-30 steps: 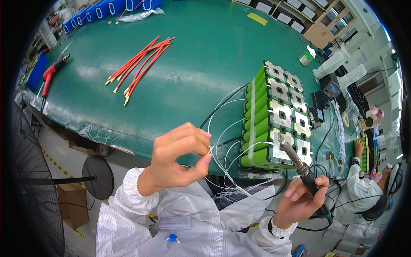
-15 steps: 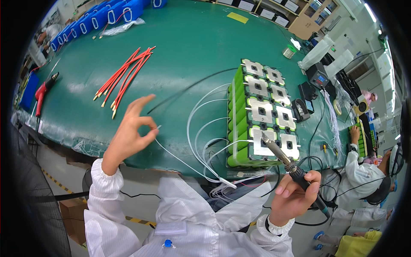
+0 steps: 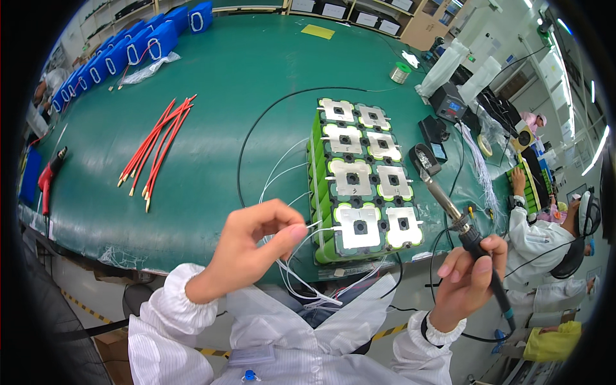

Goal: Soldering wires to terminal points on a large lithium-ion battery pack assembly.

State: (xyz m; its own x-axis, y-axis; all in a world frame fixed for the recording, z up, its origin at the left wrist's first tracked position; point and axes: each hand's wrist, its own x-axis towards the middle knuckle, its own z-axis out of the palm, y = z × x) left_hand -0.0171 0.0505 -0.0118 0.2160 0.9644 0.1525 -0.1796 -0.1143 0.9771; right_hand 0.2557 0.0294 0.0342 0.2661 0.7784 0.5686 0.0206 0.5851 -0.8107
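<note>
My left hand pinches the end of a thin white wire between thumb and forefinger, close to the near left corner of a battery pack. Green cells form the pack, with silvery metal plates on its top face. Other white wires run from its left side down into a bundle at the table edge. In my right hand is a soldering iron, gripped by its dark handle. Its metal tip points up and away, at a small black cup-shaped holder right of the pack; contact is hard to tell.
Red wires lie on the green table at left, beyond a red heat gun. Blue packs line the far left. A solder spool and soldering station stand at far right. A co-worker sits at right.
My left hand has moved right with the white wire, up to the pack's side. The soldering iron has gone from above the pack to the holder on its right. The view has shifted.
</note>
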